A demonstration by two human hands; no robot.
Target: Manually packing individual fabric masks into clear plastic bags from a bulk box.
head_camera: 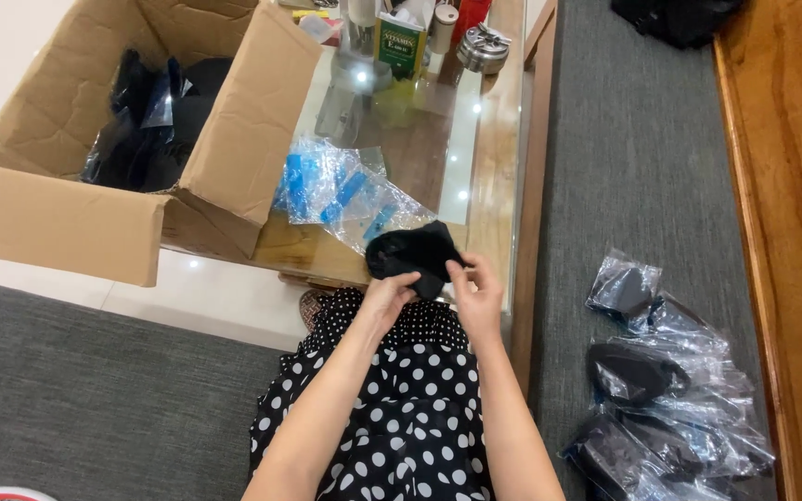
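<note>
While gripped at its lower edge by the left hand (390, 295) and right hand (478, 295), the black fabric piece (415, 250) sits at twelve o'clock from both; it is judged soft, light, best pinched at its edges.

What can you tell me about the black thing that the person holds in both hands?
The black item is a small, soft piece that looks like fabric, dark all over with no visible pattern. It is bunched into a rounded lump, so its exact shape cannot be told. The left hand pinches its lower left edge, and the right hand grips its lower right edge. It is held in the air above the person's dotted lap, just in front of the clear plastic bags on the glass table.
</note>
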